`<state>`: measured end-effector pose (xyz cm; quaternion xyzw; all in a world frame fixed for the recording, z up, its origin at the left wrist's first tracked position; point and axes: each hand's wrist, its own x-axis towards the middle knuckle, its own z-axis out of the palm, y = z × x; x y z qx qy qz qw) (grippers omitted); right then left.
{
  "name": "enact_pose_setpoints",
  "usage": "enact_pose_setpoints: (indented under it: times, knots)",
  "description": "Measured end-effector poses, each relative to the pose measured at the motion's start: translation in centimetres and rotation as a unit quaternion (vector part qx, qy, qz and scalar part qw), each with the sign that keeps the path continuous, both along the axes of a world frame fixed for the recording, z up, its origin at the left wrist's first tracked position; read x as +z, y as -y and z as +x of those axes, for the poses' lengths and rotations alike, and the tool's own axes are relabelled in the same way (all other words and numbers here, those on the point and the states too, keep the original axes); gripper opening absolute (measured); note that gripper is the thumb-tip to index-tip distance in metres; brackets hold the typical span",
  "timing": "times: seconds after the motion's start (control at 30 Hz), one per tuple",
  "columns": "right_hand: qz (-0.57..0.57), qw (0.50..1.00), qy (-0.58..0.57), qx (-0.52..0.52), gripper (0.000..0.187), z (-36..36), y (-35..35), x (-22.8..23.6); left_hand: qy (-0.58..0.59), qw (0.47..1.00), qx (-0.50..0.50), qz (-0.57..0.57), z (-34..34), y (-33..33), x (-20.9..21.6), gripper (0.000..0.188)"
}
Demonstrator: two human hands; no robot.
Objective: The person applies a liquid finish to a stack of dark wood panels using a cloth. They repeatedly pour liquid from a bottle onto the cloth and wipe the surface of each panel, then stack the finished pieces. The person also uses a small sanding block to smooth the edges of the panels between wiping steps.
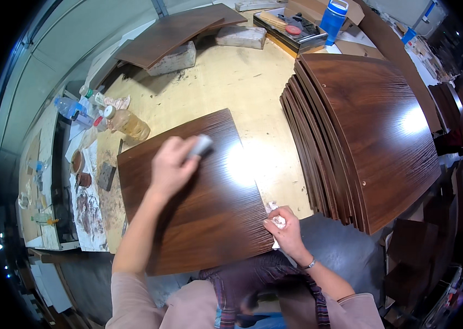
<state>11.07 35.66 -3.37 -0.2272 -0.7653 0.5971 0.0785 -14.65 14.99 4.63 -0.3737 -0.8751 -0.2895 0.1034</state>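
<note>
A dark brown wood-grain panel (198, 219) lies flat in front of me on the pale worktable, its near edge by my lap. My left hand (172, 164) is closed around a small pale grey block (203, 143), over the panel's upper part; motion smears the block, so its exact kind is unclear. At the panel's right near corner, my right hand (289, 233) grips a crumpled white rag (278, 221) with reddish-brown stains. The thumb and fingers of that hand are at the panel's edge.
A tall stack of similar panels (374, 120) stands at the right. Farther back, two panels (176, 33) rest on pale blocks (174, 60). An amber-liquid bottle (130, 125) stands beyond the left corner. A blue tumbler (333, 23) stands by a tool tray (292, 33).
</note>
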Motion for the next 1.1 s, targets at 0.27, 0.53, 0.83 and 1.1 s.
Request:
enact_pose_setpoints:
  times: [0.27, 0.53, 0.83, 1.1]
  knots:
    - [-0.025, 0.999, -0.041, -0.013, 0.019, 0.0, 0.9, -0.5, -0.028, 0.996, -0.031, -0.077, -10.5, -7.5, -3.1, 0.038]
    - [-0.035, 0.998, -0.029, -0.045, 0.023, 0.1, 0.8, -0.6, -0.021, 0.991, -0.097, -0.09, -9.0, -8.6, -2.1, 0.039]
    - [-0.043, 0.997, -0.038, -0.045, 0.024, 0.0, 0.6, -0.7, -0.045, 0.991, -0.09, -0.083, -8.7, -9.2, -3.0, 0.036]
    - [-0.048, 0.998, -0.031, -0.021, 0.02, 0.0, 0.6, -0.6, 0.389, 0.914, 0.031, 0.114, -13.1, -8.7, -4.0, 0.023]
